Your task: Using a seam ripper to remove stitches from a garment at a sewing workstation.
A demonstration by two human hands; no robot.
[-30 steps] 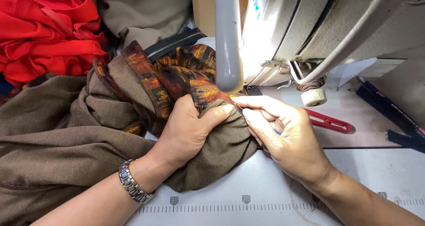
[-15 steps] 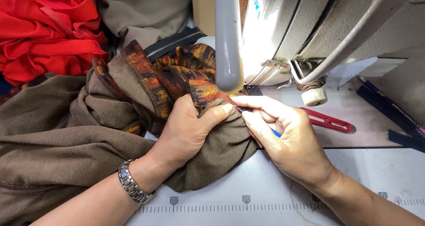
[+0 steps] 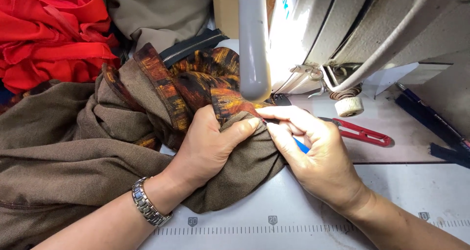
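Note:
My left hand (image 3: 210, 144) grips a bunched fold of brown fabric (image 3: 73, 157) with an orange and black patterned lining (image 3: 196, 81), thumb pressed on top. My right hand (image 3: 318, 154) pinches the same fold's edge just under the sewing machine head (image 3: 342, 29), and a small blue tool (image 3: 301, 144) shows between its fingers. The two hands touch at the fabric edge. A metal watch (image 3: 147, 208) sits on my left wrist.
Red thread snips (image 3: 364, 132) lie on the white table (image 3: 274, 211) right of my hands, beside a white spool knob (image 3: 348, 106). Red cloth (image 3: 49, 34) is piled at the top left, grey-brown cloth (image 3: 161, 10) behind. A ruler scale runs along the table's front.

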